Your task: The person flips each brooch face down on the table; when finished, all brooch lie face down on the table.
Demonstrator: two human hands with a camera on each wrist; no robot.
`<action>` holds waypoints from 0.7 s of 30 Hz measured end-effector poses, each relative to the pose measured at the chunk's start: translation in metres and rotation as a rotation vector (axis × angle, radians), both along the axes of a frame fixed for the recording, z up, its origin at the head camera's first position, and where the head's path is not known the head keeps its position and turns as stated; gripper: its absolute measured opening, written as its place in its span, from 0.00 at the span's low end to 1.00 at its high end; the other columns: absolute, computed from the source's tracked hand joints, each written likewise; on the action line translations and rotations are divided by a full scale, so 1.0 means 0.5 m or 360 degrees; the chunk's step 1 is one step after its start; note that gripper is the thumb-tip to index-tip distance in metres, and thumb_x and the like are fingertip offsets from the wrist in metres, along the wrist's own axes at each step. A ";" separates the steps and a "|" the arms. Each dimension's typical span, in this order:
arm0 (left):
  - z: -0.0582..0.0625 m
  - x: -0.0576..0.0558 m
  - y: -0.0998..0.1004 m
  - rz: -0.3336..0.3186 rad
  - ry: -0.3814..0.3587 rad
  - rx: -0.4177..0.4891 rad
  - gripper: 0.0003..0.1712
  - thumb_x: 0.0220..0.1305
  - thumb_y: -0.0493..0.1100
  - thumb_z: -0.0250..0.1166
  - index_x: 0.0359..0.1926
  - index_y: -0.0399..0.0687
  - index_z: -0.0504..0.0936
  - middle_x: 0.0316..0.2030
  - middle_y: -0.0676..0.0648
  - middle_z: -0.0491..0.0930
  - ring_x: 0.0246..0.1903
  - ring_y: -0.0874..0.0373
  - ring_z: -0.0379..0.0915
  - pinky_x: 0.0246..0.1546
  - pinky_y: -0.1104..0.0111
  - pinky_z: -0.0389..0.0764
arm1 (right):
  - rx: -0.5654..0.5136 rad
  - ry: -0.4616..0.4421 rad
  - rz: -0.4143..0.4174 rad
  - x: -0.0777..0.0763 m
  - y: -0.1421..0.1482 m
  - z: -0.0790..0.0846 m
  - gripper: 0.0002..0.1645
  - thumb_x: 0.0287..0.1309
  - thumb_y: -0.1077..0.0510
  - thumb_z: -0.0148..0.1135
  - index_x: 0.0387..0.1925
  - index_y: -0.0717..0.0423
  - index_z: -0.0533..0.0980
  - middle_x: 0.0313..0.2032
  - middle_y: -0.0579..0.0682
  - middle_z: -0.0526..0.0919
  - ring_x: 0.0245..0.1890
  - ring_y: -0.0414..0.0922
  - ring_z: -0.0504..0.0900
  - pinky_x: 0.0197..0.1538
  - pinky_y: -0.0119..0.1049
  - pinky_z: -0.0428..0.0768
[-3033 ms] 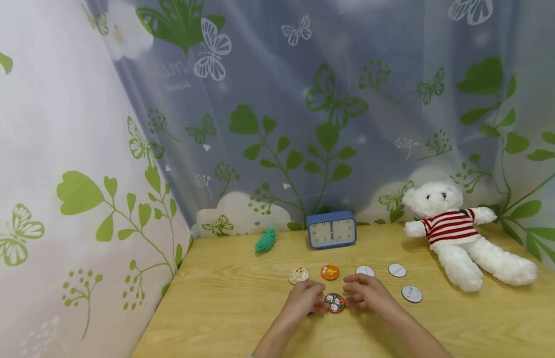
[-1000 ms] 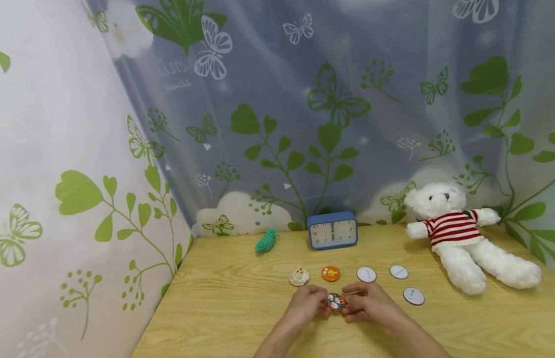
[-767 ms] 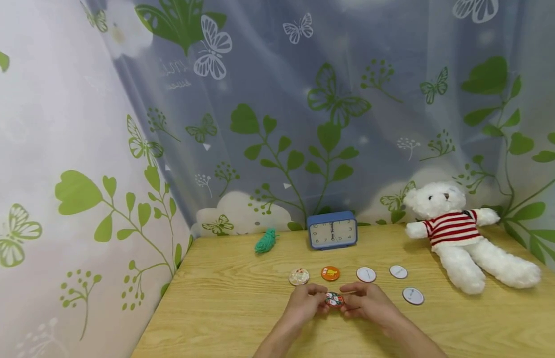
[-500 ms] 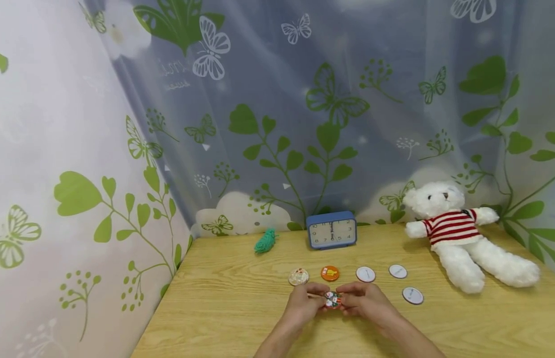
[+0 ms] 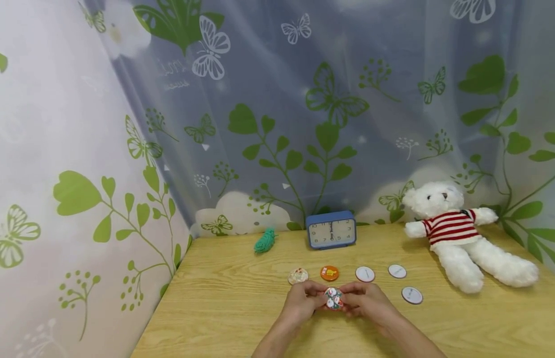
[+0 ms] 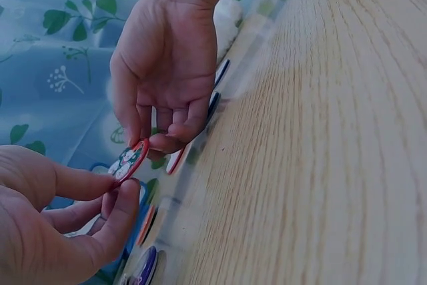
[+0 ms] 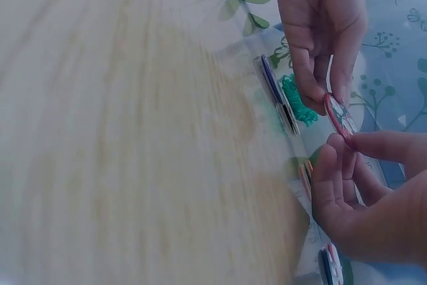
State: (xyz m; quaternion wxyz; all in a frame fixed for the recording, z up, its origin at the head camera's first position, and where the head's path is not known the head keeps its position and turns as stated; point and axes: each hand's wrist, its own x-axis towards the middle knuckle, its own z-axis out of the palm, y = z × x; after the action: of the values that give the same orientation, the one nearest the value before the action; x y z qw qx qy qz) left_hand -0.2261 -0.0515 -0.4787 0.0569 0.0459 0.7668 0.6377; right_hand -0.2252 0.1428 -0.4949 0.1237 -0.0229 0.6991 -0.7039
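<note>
Left hand [image 5: 299, 302] and right hand [image 5: 372, 301], fingers curled, pinch the patterned badge [image 5: 334, 299] between them, short of the table's [image 5: 214, 298] far edge.

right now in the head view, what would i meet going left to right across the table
Green yarn bundle → left hand → patterned disc held between the hands → right hand → white teddy bear. The clock and other discs overlap these sideways, so they're left out.

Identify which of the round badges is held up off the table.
The red-rimmed badge with white shapes on green: the left hand and right hand pinch it, whereas the other visible badges lie on the table.
</note>
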 end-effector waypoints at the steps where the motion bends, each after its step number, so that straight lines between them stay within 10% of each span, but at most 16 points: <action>1: 0.000 0.000 0.000 0.0001 -0.0009 -0.0005 0.08 0.63 0.28 0.69 0.43 0.35 0.87 0.33 0.48 0.79 0.31 0.62 0.74 0.28 0.75 0.75 | 0.0007 -0.0005 -0.0005 0.000 0.000 0.001 0.19 0.66 0.64 0.64 0.53 0.74 0.77 0.36 0.51 0.85 0.33 0.43 0.84 0.37 0.35 0.88; 21: -0.004 -0.003 0.002 -0.0074 -0.0115 0.0255 0.07 0.73 0.32 0.61 0.41 0.30 0.83 0.26 0.42 0.86 0.23 0.59 0.82 0.32 0.64 0.91 | 0.0048 0.0012 -0.0197 -0.006 0.000 0.011 0.12 0.62 0.68 0.65 0.47 0.70 0.79 0.40 0.52 0.83 0.34 0.44 0.81 0.33 0.33 0.85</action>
State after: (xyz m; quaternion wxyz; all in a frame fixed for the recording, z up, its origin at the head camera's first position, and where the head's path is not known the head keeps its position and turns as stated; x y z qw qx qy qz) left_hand -0.2276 -0.0505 -0.4805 0.0954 0.0450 0.7095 0.6968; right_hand -0.2282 0.1429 -0.4895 0.0778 0.0196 0.7101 -0.6995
